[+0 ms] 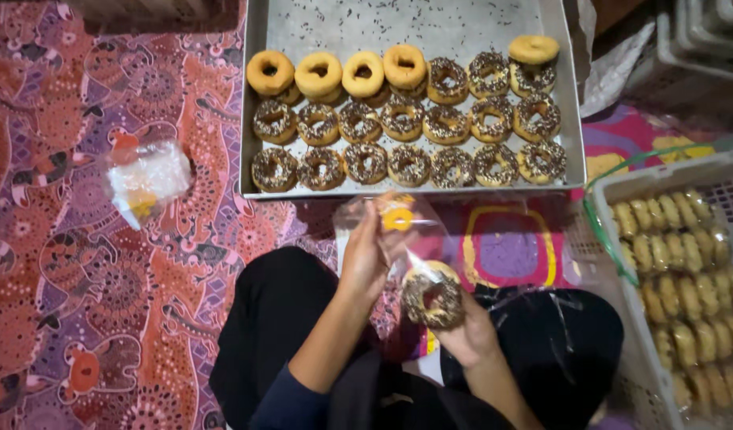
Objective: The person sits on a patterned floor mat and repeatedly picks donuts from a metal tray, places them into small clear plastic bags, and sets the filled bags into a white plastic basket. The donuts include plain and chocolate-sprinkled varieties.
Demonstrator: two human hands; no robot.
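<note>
Dim warm light, soft focus, dark corners.

Floor covered by a red patterned mat [104, 302], metal tray [414, 24] of doughnuts lying on it, stack of clear plastic bags [148, 179] at left, white crate [661, 179] of wrapped doughnuts at right

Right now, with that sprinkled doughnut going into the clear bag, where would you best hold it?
By its plain underside and outer edge, from below, as the right hand holds the sprinkled doughnut: the topping faces up and would likely smear. The left hand holds the clear bag above it.
</note>
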